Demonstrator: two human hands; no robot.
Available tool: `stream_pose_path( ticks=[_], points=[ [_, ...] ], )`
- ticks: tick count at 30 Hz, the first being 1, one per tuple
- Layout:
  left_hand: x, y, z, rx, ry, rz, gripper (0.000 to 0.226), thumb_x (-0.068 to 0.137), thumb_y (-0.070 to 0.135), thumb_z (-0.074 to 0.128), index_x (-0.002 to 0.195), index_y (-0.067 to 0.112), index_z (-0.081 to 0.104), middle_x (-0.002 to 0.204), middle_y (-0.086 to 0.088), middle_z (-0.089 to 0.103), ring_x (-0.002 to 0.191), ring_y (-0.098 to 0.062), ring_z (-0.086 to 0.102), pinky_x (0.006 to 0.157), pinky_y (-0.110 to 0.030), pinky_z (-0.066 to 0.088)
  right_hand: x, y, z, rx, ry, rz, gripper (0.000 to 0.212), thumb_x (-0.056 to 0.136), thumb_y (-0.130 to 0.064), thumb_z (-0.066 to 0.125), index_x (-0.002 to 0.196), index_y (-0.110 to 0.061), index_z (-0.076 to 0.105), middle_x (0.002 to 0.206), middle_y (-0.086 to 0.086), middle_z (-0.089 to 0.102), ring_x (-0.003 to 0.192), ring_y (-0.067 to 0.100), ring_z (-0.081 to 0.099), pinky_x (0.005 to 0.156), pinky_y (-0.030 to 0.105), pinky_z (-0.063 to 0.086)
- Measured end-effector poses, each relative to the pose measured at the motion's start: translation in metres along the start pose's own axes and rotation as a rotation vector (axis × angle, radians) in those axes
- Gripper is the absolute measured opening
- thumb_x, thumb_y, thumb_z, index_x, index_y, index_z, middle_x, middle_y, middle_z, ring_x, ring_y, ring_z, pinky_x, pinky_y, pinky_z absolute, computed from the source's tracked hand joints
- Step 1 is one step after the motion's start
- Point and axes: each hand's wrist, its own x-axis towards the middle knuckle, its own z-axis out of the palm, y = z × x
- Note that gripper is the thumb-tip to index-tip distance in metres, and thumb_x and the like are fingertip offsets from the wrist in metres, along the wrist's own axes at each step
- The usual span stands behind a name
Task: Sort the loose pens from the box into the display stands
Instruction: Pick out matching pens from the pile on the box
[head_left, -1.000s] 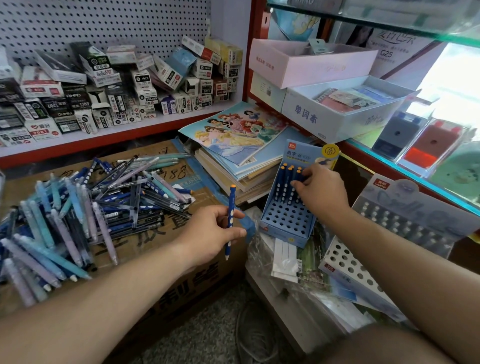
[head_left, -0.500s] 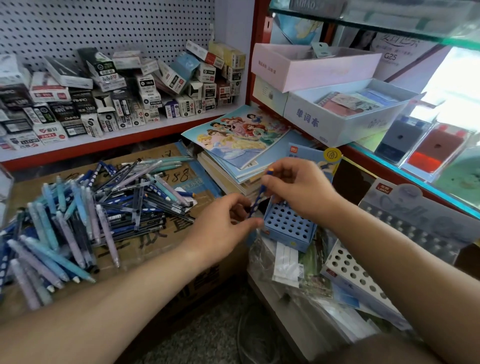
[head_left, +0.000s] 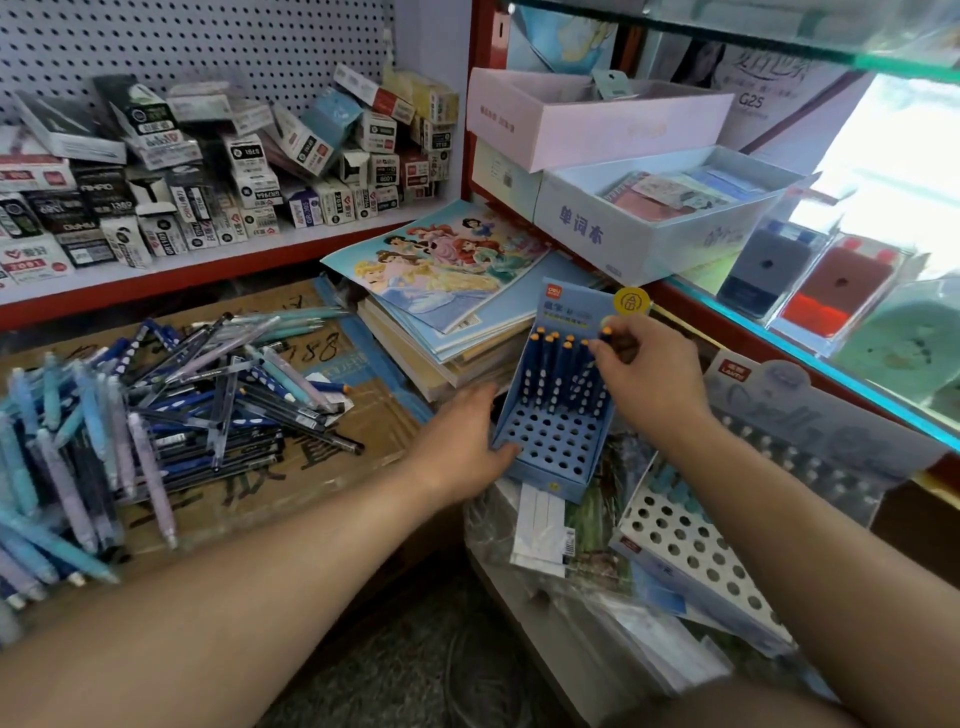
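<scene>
Seen from the head camera, a person works at a stationery shop's lower shelves. The left hand (head_left: 460, 441) grips the left wall of a blue display stand (head_left: 553, 447), thumb on the front edge and fingers curled behind it. The stand is tilted back against a stack of notebooks (head_left: 441, 270), its perforated deck facing the camera.

The right hand (head_left: 647, 382) pinches the upper end of a dark blue pen (head_left: 605, 332) at the right end of the stand's back row. The pen's long axis runs up the stand, with its orange tip pointing up toward the backing card and its lower end down at the deck. The fingertips are blurred, so whether the pen is fully seated in its hole cannot be told. Beside it, to the left, stands a row of seated pens (head_left: 545, 369), all parallel with their orange tips up.

Well to the left, a heap of loose pens (head_left: 182, 405) lies criss-crossed on a flattened cardboard box (head_left: 311, 478), dark blue ones tangled with pastel blue and lilac. At lower right, a white display stand (head_left: 691, 551) leans under the right forearm, with a few pale blue pens at its back. Small boxes (head_left: 208, 171) crowd the shelf beneath the pegboard.
</scene>
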Motion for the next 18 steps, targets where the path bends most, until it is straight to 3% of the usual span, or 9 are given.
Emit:
stream_pose_path(
  ticks=[5, 10, 18],
  points=[
    [0.015, -0.007, 0.014, 0.092, 0.003, 0.015, 0.067, 0.09, 0.044, 0.07, 0.146, 0.022, 0.041, 0.141, -0.006, 0.055, 0.128, -0.027, 0.054, 0.102, -0.043, 0.049, 0.0, 0.004, 0.004, -0.045, -0.051, 0.005, 0.011, 0.096, -0.028, 0.067, 0.098, -0.017, 0.066, 0.082, -0.007, 0.062, 0.077, 0.013, 0.059, 0.074, 0.03, 0.048],
    [0.015, -0.01, 0.024, 0.186, 0.046, 0.035, 0.062, 0.089, 0.051, 0.066, 0.142, 0.026, 0.046, 0.134, -0.003, 0.061, 0.12, -0.025, 0.06, 0.095, -0.038, 0.049, 0.001, 0.005, 0.008, -0.05, -0.07, 0.026, 0.014, 0.095, -0.025, 0.069, 0.106, -0.016, 0.067, 0.085, -0.009, 0.062, 0.081, 0.012, 0.061, 0.08, 0.032, 0.054],
    [0.015, -0.012, 0.027, 0.163, 0.075, 0.037, 0.064, 0.087, 0.049, 0.07, 0.143, 0.028, 0.046, 0.132, -0.001, 0.063, 0.118, -0.023, 0.061, 0.095, -0.037, 0.048, -0.005, 0.006, 0.021, -0.052, -0.049, 0.057, 0.018, 0.093, -0.031, 0.072, 0.104, -0.018, 0.069, 0.085, -0.011, 0.062, 0.085, 0.012, 0.063, 0.082, 0.035, 0.057]
  ],
)
